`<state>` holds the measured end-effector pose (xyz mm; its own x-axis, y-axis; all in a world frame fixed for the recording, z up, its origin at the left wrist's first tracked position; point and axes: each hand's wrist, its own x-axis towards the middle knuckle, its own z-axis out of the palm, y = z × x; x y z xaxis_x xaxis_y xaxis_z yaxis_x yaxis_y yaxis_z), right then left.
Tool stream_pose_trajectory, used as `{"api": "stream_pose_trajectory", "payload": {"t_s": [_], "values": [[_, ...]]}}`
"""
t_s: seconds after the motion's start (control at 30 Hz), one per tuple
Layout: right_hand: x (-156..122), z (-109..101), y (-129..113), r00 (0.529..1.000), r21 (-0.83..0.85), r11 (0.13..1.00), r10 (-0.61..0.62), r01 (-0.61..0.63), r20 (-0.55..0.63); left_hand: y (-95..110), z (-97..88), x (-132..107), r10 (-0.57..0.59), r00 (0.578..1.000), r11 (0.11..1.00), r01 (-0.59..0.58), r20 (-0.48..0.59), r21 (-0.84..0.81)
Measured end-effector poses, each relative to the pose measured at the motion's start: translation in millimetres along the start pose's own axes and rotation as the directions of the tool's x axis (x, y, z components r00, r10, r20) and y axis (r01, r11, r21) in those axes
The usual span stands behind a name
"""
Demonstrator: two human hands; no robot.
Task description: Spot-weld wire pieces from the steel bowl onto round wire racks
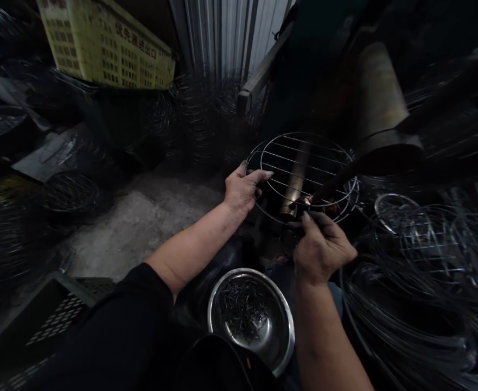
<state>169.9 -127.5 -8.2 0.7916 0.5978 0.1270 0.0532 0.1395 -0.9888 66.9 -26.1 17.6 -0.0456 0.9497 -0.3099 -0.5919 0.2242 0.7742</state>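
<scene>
My left hand (242, 187) is closed on the left rim of a round wire rack (304, 178), with the thumb on top. The rack has parallel cross wires inside its rings. My right hand (322, 247) is pinched at the rack's near edge; whatever sits between its fingertips is too small and dark to make out. Just beyond those fingertips, a dark pointed arm (336, 179) of a machine comes down to the near rim, where a small bright spot shows. Below the rack stands a brass-coloured rod (292, 198). A steel bowl (291, 339) holding many short metal pieces (244, 309) lies below my hands.
Stacked wire rings and racks (429, 260) crowd the right side. A large brass-coloured cylinder (381, 87) belongs to the machine overhead. At upper left is a yellow crate (141, 54), at lower left a green crate (59, 320). More wire racks (70, 190) lie left.
</scene>
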Motion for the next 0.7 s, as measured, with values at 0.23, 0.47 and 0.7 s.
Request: {"api": "stream_pose_trajectory", "payload": {"t_s": [0.23,0.47,0.7], "values": [[5.4,2.6,2.0,1.000,-0.037,0.999,0.000,0.001,0.016,-2.6,0.8,4.4,-0.020,1.000,1.000,0.020,-0.024,-0.001],[7.5,-3.8,-0.5,0.996,-0.021,1.000,0.009,-0.007,0.092,-2.7,2.4,5.0,-0.027,0.999,1.000,0.026,-0.047,-0.011],[8.7,-25.0,15.0,0.974,-0.273,0.954,-0.064,0.123,0.218,0.7,5.2,2.8,-0.057,0.996,0.998,0.056,-0.065,-0.010]]}}
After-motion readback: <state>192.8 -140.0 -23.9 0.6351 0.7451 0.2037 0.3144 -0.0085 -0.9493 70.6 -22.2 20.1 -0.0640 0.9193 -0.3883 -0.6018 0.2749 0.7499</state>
